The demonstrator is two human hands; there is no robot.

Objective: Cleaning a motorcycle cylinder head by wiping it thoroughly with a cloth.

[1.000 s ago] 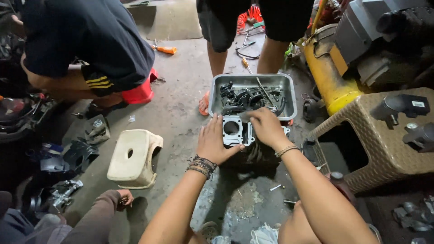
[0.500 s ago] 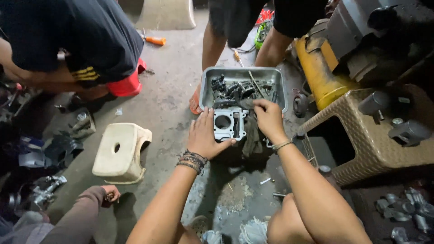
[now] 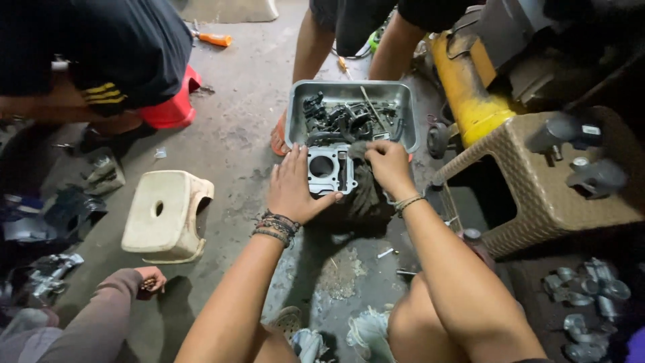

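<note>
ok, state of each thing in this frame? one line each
left hand: flat on the cylinder block's left side, steadying it
right hand: pressing a dark rag at the block's right edge
cylinder block: bore facing up, open
metal tray: upright, full of dark parts
plastic stool: upright, nothing on it
orange-handled screwdriver: lying on floor

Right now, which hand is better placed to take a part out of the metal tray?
Probably the right hand: it lies at the near rim of the tray, holding only a dark rag. The left hand is flat against the cylinder block, steadying it.
</note>
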